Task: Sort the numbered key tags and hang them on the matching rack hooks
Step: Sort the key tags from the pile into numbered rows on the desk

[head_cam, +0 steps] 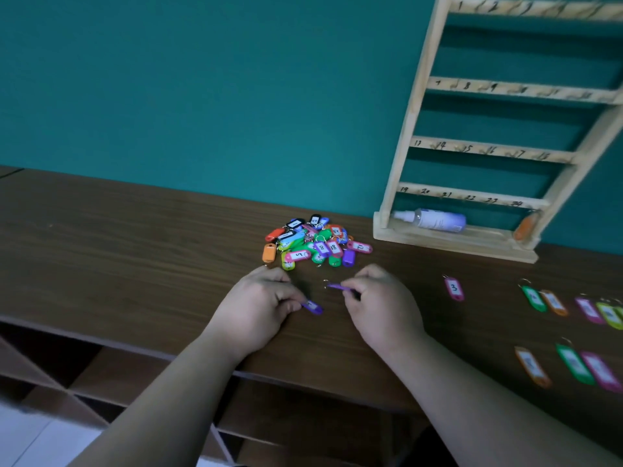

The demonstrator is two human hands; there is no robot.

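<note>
Fingers (286, 298) of my left hand (259, 308) pinch a purple tag (313, 307), my right hand (381, 301) a ringed purple tag (338, 287); mid-sorting, so next I read both numbers.

Along the wooden rack (421, 106) you read handwritten numbers: 1 and 2 on its top rail (539, 10), 7, 8 and 9 on its second rail (522, 91), 14, 15 and 16 on its third rail (492, 150), and 19 to 24 on its bottom rail (472, 197). Left of the rack's foot lie the purple 8 tag (321, 247), the pink 18 tag (333, 247) and the pink 5 tag (299, 255). In front of the rack lies the pink 3 tag (454, 288). The left-hand tag (313, 307), pinched by your left hand (259, 305), and the right-hand tag (338, 287), pinched by your right hand (381, 305), are too blurred to read.
</note>
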